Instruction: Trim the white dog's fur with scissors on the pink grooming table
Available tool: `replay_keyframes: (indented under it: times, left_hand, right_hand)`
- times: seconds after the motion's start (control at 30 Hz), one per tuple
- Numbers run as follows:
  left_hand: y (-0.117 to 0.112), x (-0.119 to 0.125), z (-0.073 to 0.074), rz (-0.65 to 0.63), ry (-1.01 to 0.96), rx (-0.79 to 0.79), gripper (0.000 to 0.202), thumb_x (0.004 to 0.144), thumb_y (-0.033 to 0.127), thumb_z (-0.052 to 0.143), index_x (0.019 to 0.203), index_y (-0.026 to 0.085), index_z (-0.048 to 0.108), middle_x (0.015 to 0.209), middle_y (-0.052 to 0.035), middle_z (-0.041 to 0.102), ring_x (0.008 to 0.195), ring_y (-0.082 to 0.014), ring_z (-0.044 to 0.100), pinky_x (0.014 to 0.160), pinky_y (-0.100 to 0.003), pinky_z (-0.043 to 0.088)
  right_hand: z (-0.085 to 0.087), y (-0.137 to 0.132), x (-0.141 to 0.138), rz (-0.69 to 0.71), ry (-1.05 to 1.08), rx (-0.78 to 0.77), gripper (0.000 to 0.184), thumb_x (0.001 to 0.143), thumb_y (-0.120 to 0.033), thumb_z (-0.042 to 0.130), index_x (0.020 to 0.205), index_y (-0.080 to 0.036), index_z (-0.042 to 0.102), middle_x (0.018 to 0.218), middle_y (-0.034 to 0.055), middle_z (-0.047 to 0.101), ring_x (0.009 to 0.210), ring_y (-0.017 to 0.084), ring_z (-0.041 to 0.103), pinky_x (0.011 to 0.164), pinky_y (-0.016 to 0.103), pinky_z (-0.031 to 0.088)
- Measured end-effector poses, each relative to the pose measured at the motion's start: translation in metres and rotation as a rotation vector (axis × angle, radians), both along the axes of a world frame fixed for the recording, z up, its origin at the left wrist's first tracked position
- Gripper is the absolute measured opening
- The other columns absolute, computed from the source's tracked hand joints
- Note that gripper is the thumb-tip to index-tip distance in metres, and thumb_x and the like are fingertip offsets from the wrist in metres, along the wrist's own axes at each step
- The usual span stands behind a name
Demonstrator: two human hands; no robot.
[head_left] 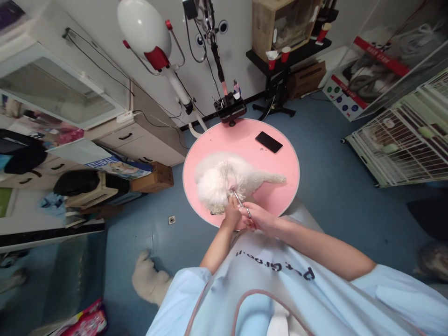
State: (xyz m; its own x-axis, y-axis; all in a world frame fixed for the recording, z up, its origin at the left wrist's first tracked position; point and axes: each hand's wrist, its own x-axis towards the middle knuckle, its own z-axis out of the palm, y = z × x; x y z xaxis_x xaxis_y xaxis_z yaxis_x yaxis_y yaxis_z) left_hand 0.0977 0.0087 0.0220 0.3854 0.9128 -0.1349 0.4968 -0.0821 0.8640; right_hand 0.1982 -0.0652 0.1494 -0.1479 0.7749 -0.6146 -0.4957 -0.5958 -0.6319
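A fluffy white dog [217, 179] lies on the round pink grooming table [241, 128], with one leg stretched to the right. My left hand [231, 211] is closed at the dog's head, gripping the ear flap beside a pink patch of bare skin; its fingertips are partly hidden. In my right hand [258, 217] is a slim metal scissor-handled tool [239, 199], scissors or ear forceps, I cannot tell which. Its ring handle sits at my fingers, and its tip reaches the pink skin of the ear.
A black phone [269, 142] lies on the table's far right, near small hair tufts. Behind the table stand a black tool tray [230, 109] and a white dryer [144, 32]. Another dog [149, 280] is on the floor at left. A wire cage [395, 140] stands right.
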Motion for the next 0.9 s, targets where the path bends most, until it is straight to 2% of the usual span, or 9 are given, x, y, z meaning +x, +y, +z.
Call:
replay_keyframes:
  times: [0.1, 0.23, 0.33, 0.47, 0.6, 0.77, 0.9]
  left_hand:
    - [0.000, 0.000, 0.000, 0.020, 0.023, 0.018, 0.018, 0.087, 0.021, 0.034, 0.073, 0.020, 0.045, 0.065, 0.0010, 0.046, 0.063, -0.0136, 0.049, 0.066, -0.029, 0.043]
    - [0.001, -0.003, -0.002, 0.019, 0.041, 0.039, 0.021, 0.086, 0.023, 0.035, 0.067, 0.020, 0.044, 0.063, 0.0003, 0.046, 0.063, -0.0144, 0.048, 0.066, -0.031, 0.043]
    - [0.000, -0.004, -0.005, 0.005, 0.042, 0.046, 0.021, 0.086, 0.026, 0.037, 0.066, 0.021, 0.043, 0.064, -0.0002, 0.047, 0.065, -0.0151, 0.049, 0.067, -0.031, 0.043]
    - [-0.002, -0.005, -0.009, -0.019, 0.055, 0.049, 0.018, 0.084, 0.024, 0.038, 0.068, 0.020, 0.044, 0.066, -0.0014, 0.048, 0.065, -0.0158, 0.049, 0.067, -0.032, 0.042]
    - [-0.004, -0.008, -0.013, -0.038, 0.081, 0.045, 0.019, 0.082, 0.025, 0.043, 0.064, 0.020, 0.042, 0.065, -0.0008, 0.046, 0.064, -0.0158, 0.048, 0.065, -0.031, 0.042]
    - [-0.005, -0.011, -0.014, -0.017, 0.092, 0.043, 0.020, 0.085, 0.026, 0.037, 0.067, 0.021, 0.043, 0.063, -0.0009, 0.046, 0.063, -0.0167, 0.049, 0.063, -0.031, 0.042]
    - [-0.005, -0.010, -0.012, -0.019, 0.086, 0.056, 0.023, 0.087, 0.029, 0.033, 0.069, 0.020, 0.045, 0.065, -0.0020, 0.048, 0.066, -0.0164, 0.051, 0.066, -0.031, 0.043]
  right_hand:
    - [-0.004, 0.004, 0.005, 0.010, 0.105, 0.026, 0.029, 0.069, -0.038, 0.059, 0.080, -0.020, 0.040, 0.047, -0.0118, 0.035, 0.034, 0.003, 0.028, 0.037, 0.019, 0.021]
    - [-0.002, -0.005, 0.009, 0.040, 0.155, 0.063, 0.030, 0.069, -0.035, 0.062, 0.086, -0.020, 0.042, 0.048, -0.0125, 0.034, 0.033, 0.003, 0.027, 0.038, 0.019, 0.022]
    - [0.001, -0.011, 0.013, 0.070, 0.129, 0.022, 0.033, 0.070, -0.039, 0.062, 0.088, -0.020, 0.043, 0.049, -0.0118, 0.037, 0.033, 0.002, 0.027, 0.037, 0.019, 0.023]
    - [0.000, -0.004, 0.018, 0.066, 0.081, -0.061, 0.035, 0.070, -0.047, 0.059, 0.085, -0.020, 0.044, 0.051, -0.0101, 0.040, 0.033, 0.003, 0.029, 0.035, 0.018, 0.022]
    - [-0.003, 0.004, 0.021, 0.137, 0.065, -0.025, 0.030, 0.070, -0.042, 0.061, 0.080, -0.019, 0.044, 0.049, -0.0103, 0.036, 0.034, 0.003, 0.027, 0.035, 0.018, 0.019]
    - [0.001, -0.005, 0.022, 0.187, 0.021, 0.034, 0.030, 0.069, -0.034, 0.063, 0.088, -0.019, 0.046, 0.050, -0.0108, 0.036, 0.034, 0.002, 0.025, 0.034, 0.018, 0.019]
    - [0.000, -0.005, 0.024, 0.176, 0.000, -0.011, 0.029, 0.071, -0.038, 0.060, 0.085, -0.019, 0.044, 0.052, -0.0095, 0.038, 0.036, 0.003, 0.027, 0.034, 0.017, 0.021]
